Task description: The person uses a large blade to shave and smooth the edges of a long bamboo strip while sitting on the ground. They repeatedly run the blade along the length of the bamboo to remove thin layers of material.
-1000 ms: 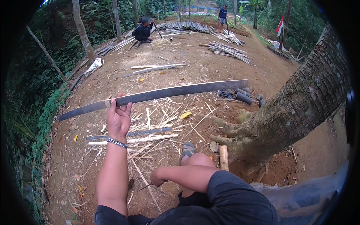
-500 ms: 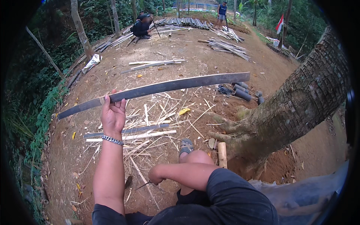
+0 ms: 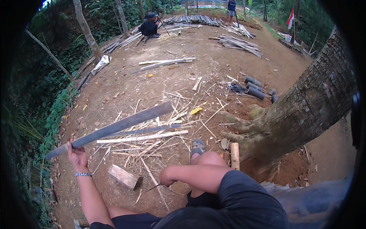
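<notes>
My left hand (image 3: 78, 157) grips a long flat bamboo slat (image 3: 124, 125) near its left end, thumb and fingers on either side. The slat's dark grey face is toward me, and it slants up to the far right above the scraps. Low at the centre, my right hand (image 3: 167, 176) is closed around a knife; its thin blade (image 3: 154, 187) points left and down, apart from the slat. The knife's handle is mostly hidden in my fist. Between my hands a short chopped log (image 3: 125, 176) lies on the ground.
Split strips and shavings (image 3: 145, 139) litter the soil ahead. A thick tree trunk (image 3: 305, 110) leans at right, beside a short upright pale wood piece (image 3: 235, 155). Dark bamboo sections (image 3: 255, 91) lie beyond. Farther off, one person (image 3: 150, 26) crouches and another (image 3: 231, 9) stands near bamboo piles.
My left hand has moved left and nearer, swinging the slat lower and steeper. The log, mostly hidden behind my forearm before, now shows. My right hand keeps its knife low at the centre.
</notes>
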### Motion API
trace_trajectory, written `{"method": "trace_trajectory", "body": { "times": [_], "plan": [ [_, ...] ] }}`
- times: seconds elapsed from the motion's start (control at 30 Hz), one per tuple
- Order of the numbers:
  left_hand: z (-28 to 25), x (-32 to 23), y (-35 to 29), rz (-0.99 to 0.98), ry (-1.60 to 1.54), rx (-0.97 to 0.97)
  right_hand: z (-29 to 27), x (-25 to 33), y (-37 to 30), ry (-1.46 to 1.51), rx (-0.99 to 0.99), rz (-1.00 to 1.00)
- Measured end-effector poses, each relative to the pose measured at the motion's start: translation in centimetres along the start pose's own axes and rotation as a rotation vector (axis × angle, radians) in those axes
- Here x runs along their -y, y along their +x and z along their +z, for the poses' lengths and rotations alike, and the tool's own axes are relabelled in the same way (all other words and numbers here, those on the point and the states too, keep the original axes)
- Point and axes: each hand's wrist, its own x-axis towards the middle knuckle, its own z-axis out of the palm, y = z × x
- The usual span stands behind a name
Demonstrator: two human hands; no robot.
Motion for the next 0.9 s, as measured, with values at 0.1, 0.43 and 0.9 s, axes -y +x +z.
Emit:
{"method": "trace_trajectory", "body": {
  "times": [0.1,0.43,0.9],
  "plan": [
    [-3.9,-5.0,-2.4,0.263,0.054,-0.315,0.6,-0.2,0.6,-0.007,-0.024,-0.032],
    [-7.4,-20.7,-10.9,0.77,0.154,-0.505,-1.1,2.3,1.9,0.032,0.01,0.112],
    [-11.0,-31.6,-25.6,0.82,0.712,-0.663,0.8,1.1,6.9,-0.018,0.026,0.147]
  ]
}}
